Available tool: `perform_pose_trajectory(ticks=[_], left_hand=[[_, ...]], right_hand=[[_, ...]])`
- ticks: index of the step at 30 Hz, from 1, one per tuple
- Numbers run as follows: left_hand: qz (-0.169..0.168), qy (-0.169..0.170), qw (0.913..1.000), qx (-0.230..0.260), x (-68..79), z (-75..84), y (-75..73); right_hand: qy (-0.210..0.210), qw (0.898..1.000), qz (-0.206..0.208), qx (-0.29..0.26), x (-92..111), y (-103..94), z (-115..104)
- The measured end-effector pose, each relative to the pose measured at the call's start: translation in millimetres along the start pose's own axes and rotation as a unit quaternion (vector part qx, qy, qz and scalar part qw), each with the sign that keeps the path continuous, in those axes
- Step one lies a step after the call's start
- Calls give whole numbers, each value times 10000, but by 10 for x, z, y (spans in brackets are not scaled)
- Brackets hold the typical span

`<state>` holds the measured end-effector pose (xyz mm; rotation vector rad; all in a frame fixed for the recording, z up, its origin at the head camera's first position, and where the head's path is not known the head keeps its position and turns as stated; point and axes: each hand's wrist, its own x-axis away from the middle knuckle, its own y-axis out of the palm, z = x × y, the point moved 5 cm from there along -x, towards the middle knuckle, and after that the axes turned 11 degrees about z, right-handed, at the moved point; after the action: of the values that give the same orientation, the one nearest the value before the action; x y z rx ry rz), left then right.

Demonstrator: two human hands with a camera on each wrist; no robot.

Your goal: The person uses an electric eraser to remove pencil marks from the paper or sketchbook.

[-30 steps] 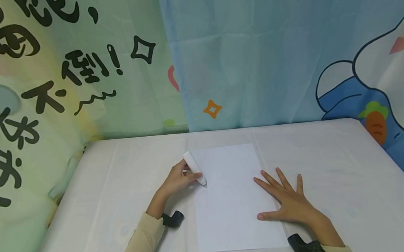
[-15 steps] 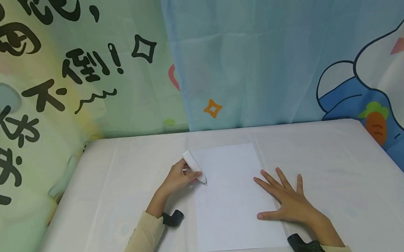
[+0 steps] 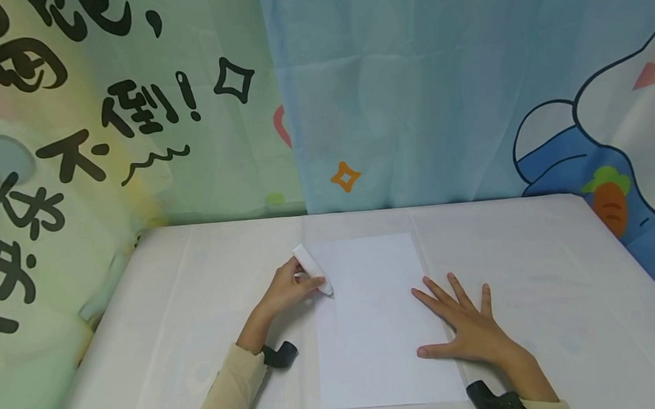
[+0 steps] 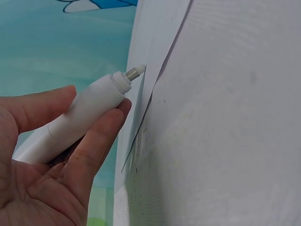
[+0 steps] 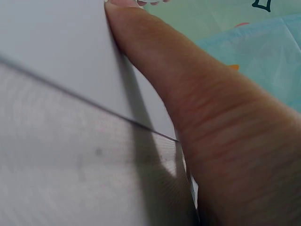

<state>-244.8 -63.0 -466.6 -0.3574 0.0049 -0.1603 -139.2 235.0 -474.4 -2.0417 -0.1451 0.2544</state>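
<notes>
My left hand (image 3: 289, 288) pinches a white electric eraser (image 4: 84, 110) between thumb and fingers. The eraser is a smooth white barrel with a short metal sleeve and a pale tip, tilted so that the tip points down onto the left part of a white sheet of paper (image 3: 375, 333). In the left wrist view the tip meets or nearly meets the paper. My right hand (image 3: 470, 327) lies spread, fingers apart, across the sheet's right edge, with thumb and fingertips on the paper. In the right wrist view the thumb (image 5: 160, 61) rests along the sheet; the other fingers are mostly hidden.
A white-covered table (image 3: 223, 248) carries the sheet. Behind it hangs a blue cloth (image 3: 439, 97) with a cartoon figure, and on the left a green cloth (image 3: 223, 161) with dark lettering. Each wrist wears a black camera mount (image 3: 280, 355).
The eraser's tip has shifted a little, slightly away from me and then slightly left, with my left hand. My right hand stays in place on the sheet.
</notes>
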Motion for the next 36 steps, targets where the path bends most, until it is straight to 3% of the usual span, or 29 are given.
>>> perform_pose_trajectory(ticks=[36], left_hand=[[-508, 107, 9986, -39, 24, 3, 45]], right_hand=[[-29, 10000, 10, 4, -1, 0, 6]])
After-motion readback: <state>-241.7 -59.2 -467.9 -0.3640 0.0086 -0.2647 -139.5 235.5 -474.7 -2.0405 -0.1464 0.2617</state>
